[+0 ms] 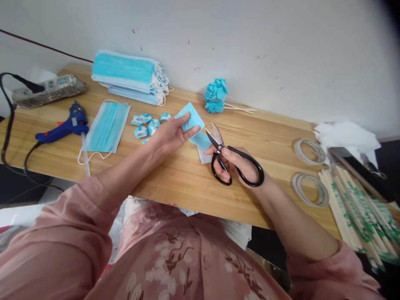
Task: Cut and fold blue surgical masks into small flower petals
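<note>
My left hand pinches a folded piece of blue face-mask fabric between thumb and fingers, above the table. Black-handled scissors sit in my right hand, their blades parted and pointing up and left, close to the fabric's right corner. Under the fabric, a further blue strip and a pale grey-white piece lie partly hidden on the table. Several small folded blue-and-white pieces rest just left of my left hand, which partly covers them.
A stack of masks and blue fabric flowers on sticks lie along the wall. To the left are one mask, a blue glue gun and a power strip. Tape rolls and wrapped sticks are at right.
</note>
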Available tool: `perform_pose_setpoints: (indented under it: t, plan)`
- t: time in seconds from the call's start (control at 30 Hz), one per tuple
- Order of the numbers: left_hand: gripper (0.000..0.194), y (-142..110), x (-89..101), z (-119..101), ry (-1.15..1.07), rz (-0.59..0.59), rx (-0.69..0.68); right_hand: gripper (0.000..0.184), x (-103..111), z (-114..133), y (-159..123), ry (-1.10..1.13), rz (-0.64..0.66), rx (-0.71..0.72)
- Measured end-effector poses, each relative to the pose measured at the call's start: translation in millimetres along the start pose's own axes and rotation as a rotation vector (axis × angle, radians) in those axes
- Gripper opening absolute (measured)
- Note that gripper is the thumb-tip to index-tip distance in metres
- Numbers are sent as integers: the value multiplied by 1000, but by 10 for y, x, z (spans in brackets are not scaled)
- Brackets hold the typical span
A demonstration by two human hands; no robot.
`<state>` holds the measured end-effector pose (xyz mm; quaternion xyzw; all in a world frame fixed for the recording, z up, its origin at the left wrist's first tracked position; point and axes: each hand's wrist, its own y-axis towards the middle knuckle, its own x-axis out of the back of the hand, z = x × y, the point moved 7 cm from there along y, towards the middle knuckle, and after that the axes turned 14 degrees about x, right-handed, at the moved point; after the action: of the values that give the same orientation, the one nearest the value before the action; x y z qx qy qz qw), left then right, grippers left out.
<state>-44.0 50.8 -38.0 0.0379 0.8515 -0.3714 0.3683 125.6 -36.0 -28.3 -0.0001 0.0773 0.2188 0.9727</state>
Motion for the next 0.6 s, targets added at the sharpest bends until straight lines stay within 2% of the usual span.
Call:
perform_pose_setpoints:
  t: [0.2,0.6]
  plan:
    - [15,-19,-17,10,-8,-5,7,48,-11,3,2,-7,6,0]
    - [13,-40,-41,39,9,-3,34,49,-20,31,8,-21,1,7]
